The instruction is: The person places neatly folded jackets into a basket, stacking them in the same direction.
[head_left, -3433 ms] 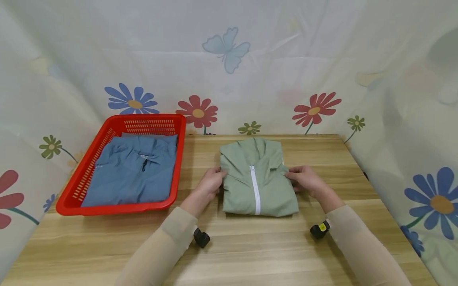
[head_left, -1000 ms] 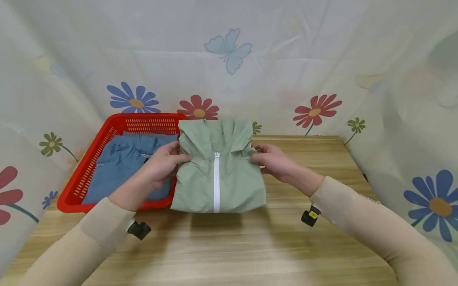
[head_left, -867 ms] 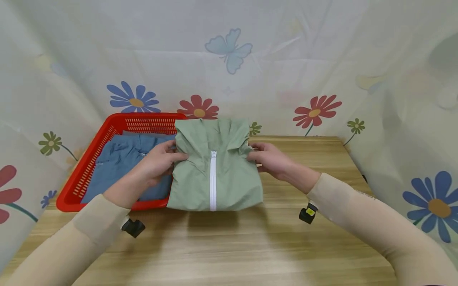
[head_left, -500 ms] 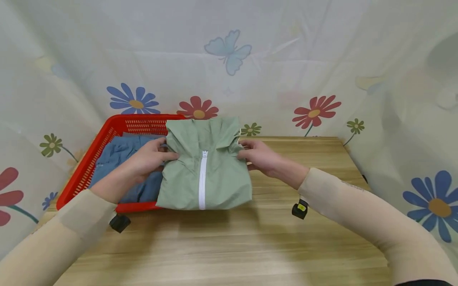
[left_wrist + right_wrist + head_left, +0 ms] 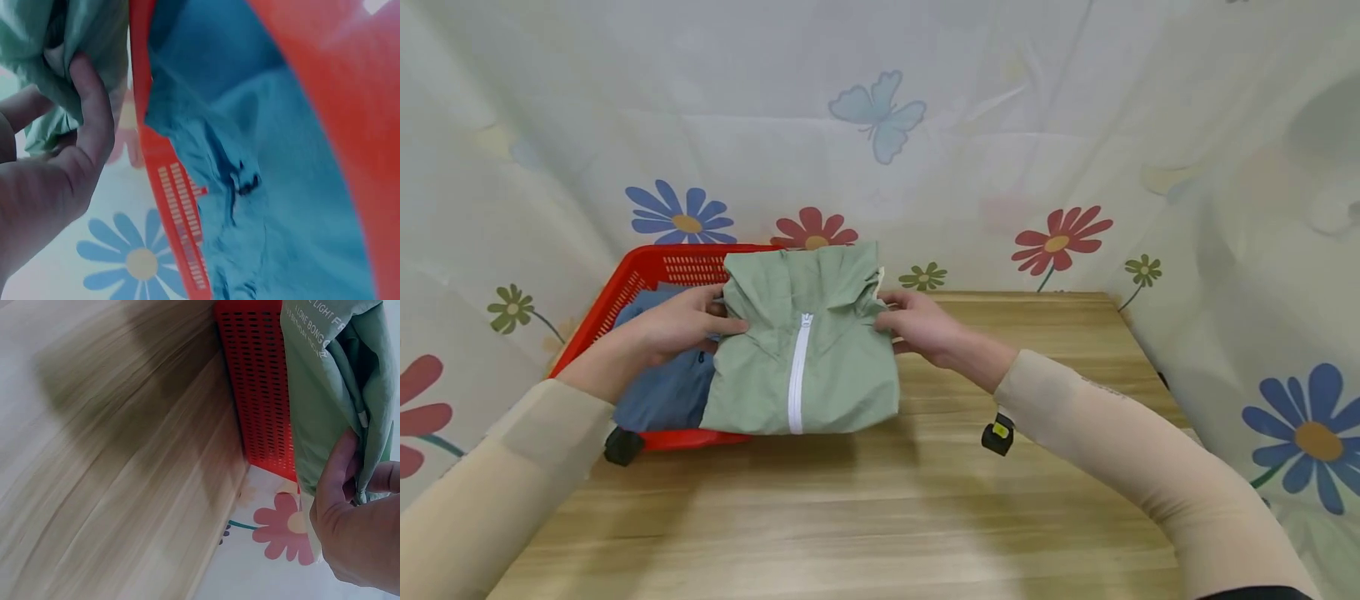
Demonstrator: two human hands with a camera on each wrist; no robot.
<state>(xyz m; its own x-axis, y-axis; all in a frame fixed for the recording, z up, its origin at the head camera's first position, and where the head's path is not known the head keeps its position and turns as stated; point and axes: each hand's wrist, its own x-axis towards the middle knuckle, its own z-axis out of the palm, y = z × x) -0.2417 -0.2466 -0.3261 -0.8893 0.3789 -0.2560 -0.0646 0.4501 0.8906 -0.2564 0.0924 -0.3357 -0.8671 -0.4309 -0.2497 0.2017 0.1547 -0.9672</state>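
Note:
A folded light-green jacket with a white zipper hangs above the table, overlapping the right side of a red plastic basket. My left hand pinches its left edge, thumb on top and fingers beneath. On the opposite edge my right hand grips the cloth the same way; the right wrist view shows its fingers around the layered folds of the jacket. Inside the basket lies a folded blue garment, partly hidden by my left hand and the jacket. A dark zipper pull shows on this blue garment in the left wrist view.
The basket stands at the left of a wooden table. A white curtain printed with flowers and a butterfly hangs behind the table and along its sides. The basket's perforated side faces the right wrist camera.
Both hands have lifted the green jacket off the table and carried it left. It now covers the basket's right side and part of the blue garment.

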